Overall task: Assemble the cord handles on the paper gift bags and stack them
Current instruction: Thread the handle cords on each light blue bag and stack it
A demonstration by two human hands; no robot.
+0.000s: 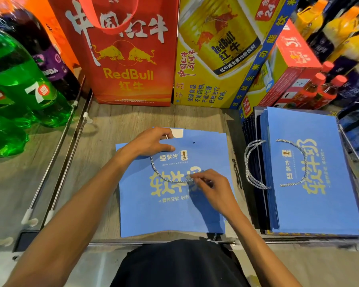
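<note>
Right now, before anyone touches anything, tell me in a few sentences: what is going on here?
A person is fitting a cord to a blue bag lying flat on a shelf. The left hand grips the bag's top edge, where the cord runs under it. The right hand pinches the cord's free end over the print. A hole near the top edge is empty. To the right lies a stack of bags with cords fitted.

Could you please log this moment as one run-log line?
left hand: grips bag top | right hand: pinches cord | hole: empty | stack: right of bag
</note>
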